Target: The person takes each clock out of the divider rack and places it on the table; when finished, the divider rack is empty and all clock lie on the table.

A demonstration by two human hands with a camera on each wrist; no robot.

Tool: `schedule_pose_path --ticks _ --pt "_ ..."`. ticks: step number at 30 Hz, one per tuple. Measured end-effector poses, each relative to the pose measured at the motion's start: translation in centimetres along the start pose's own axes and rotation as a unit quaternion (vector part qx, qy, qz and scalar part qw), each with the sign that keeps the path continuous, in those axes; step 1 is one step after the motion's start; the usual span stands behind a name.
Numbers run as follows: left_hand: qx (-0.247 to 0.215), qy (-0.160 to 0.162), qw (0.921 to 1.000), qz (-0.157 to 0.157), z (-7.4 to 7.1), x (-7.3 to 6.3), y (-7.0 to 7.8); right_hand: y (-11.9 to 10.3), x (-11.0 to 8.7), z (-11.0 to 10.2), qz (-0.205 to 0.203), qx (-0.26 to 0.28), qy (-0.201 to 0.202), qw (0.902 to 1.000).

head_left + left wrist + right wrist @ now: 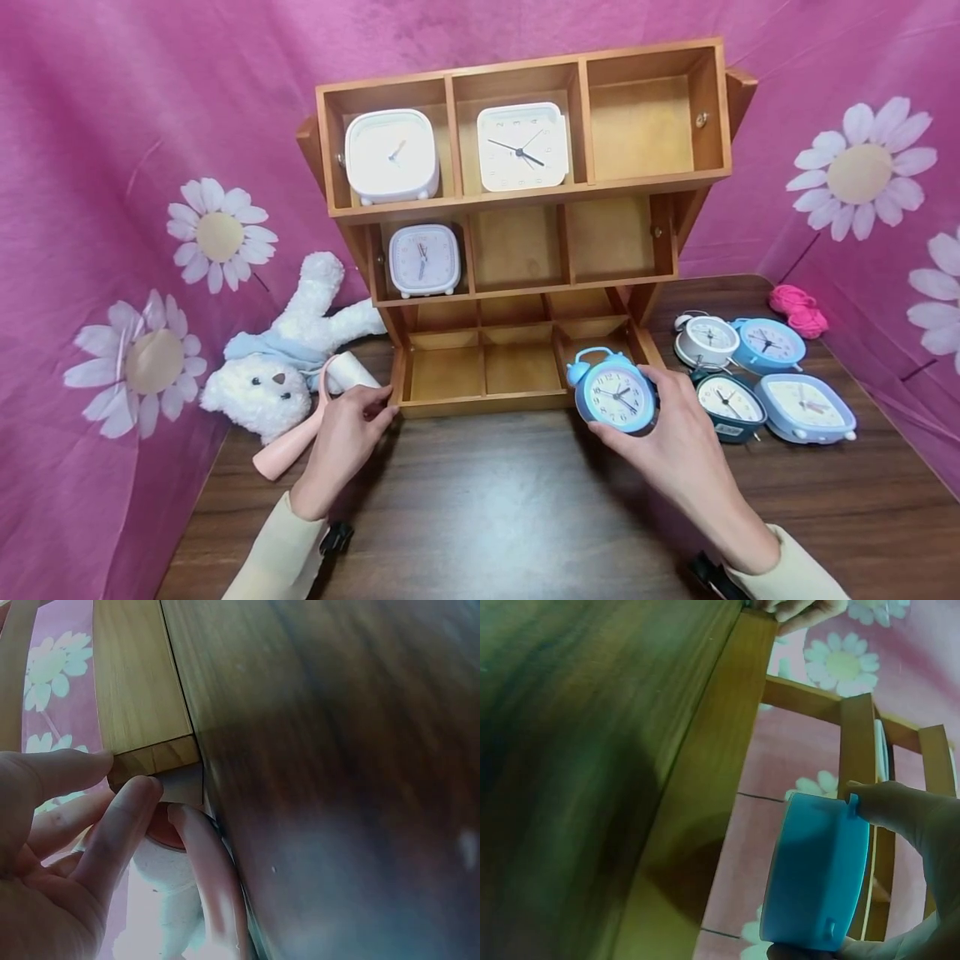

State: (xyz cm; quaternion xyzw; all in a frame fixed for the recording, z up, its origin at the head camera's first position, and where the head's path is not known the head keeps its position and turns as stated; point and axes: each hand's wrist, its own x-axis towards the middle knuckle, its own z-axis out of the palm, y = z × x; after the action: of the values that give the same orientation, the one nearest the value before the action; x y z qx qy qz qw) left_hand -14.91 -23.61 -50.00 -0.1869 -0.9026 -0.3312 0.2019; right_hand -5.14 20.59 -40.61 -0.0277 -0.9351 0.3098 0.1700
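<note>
A light-blue twin-bell alarm clock (617, 395) is in my right hand (678, 433), gripped between the thumb and fingers at its sides. It is in front of the bottom right compartment of the wooden shelf (491, 408), dial facing up toward my head. From the right wrist view, the blue side of the clock (817, 874) shows between thumb and fingers, over the shelf's edge. My left hand (347, 442) pinches the shelf's bottom front left corner; in the left wrist view, fingertips (139, 791) lie on both sides of that wooden end (154, 756).
White clocks (522, 148) stand in two top compartments, and a lilac clock (424, 260) in the second row's left one. Several clocks, including a dark green one (727, 404), lie at right beside pink yarn (798, 311). A plush bear (258, 392) and a pink handled object (288, 448) lie left.
</note>
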Motion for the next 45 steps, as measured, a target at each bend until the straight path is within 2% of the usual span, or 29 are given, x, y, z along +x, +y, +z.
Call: schedule_pose_path --ticks 4,7,8,11,14,18,22,23,25,29,31,34,35,39,41,42,43,45 --pt "-0.012 0.003 0.9999 0.001 -0.2 0.1 0.4 0.7 -0.6 0.1 0.013 -0.006 -0.013 0.9998" --pt "-0.002 0.005 1.0000 -0.001 0.1 0.0 0.2 1.2 -1.0 0.2 0.010 -0.007 -0.012 0.9999" --pt "0.001 0.002 1.0000 -0.004 -0.2 0.1 0.7 1.3 -1.2 0.2 0.008 -0.007 -0.012 0.9999" --pt "0.003 0.002 1.0000 -0.009 -0.2 0.0 1.0 1.8 -1.7 0.2 0.002 -0.011 -0.009 0.9999" --pt "-0.003 0.000 0.9999 -0.014 -0.2 -0.1 0.8 2.3 -2.2 0.3 0.005 -0.018 -0.020 0.9996" --pt "-0.003 -0.002 0.9999 -0.016 0.2 -0.2 -0.3 2.9 -2.7 0.6 0.012 -0.035 -0.039 0.9986" --pt "0.005 0.001 0.9999 -0.015 -0.3 0.1 1.0 3.2 -3.0 0.7 0.016 -0.043 -0.038 0.9982" --pt "0.005 0.000 0.9999 -0.015 -0.7 0.2 1.8 3.2 -3.0 0.7 0.019 -0.043 -0.037 0.9982" --pt "0.016 -0.005 0.9996 -0.023 -1.4 0.6 3.5 3.3 -3.1 0.6 0.028 -0.045 -0.044 0.9976" --pt "0.034 -0.028 0.9975 -0.056 -2.1 1.0 5.3 3.4 -3.4 0.4 0.049 -0.052 -0.066 0.9953" --pt "0.039 -0.034 0.9966 -0.064 -2.3 1.0 5.6 3.6 -3.5 0.4 0.057 -0.056 -0.078 0.9937" --pt "0.037 -0.032 0.9970 -0.059 -2.3 1.0 5.7 3.8 -3.5 0.5 0.068 -0.061 -0.096 0.9912" --pt "0.029 -0.024 0.9981 -0.049 -2.1 0.8 5.1 3.9 -3.5 0.6 0.070 -0.062 -0.100 0.9906" --pt "0.024 -0.011 0.9991 -0.032 -1.8 0.7 4.6 4.2 -3.5 0.7 0.075 -0.063 -0.104 0.9897" --pt "0.023 -0.010 0.9992 -0.031 -1.7 0.7 4.4 4.3 -3.6 0.7 0.074 -0.063 -0.101 0.9901" --pt "0.029 -0.015 0.9988 -0.038 -1.9 0.8 4.9 4.3 -3.6 0.7 0.074 -0.063 -0.100 0.9902" --pt "0.021 -0.011 0.9991 -0.034 -1.6 0.7 4.3 4.4 -3.6 0.8 0.074 -0.064 -0.100 0.9901" --pt "0.016 -0.011 0.9992 -0.035 -1.6 0.7 4.1 4.4 -3.6 0.8 0.076 -0.067 -0.104 0.9894"
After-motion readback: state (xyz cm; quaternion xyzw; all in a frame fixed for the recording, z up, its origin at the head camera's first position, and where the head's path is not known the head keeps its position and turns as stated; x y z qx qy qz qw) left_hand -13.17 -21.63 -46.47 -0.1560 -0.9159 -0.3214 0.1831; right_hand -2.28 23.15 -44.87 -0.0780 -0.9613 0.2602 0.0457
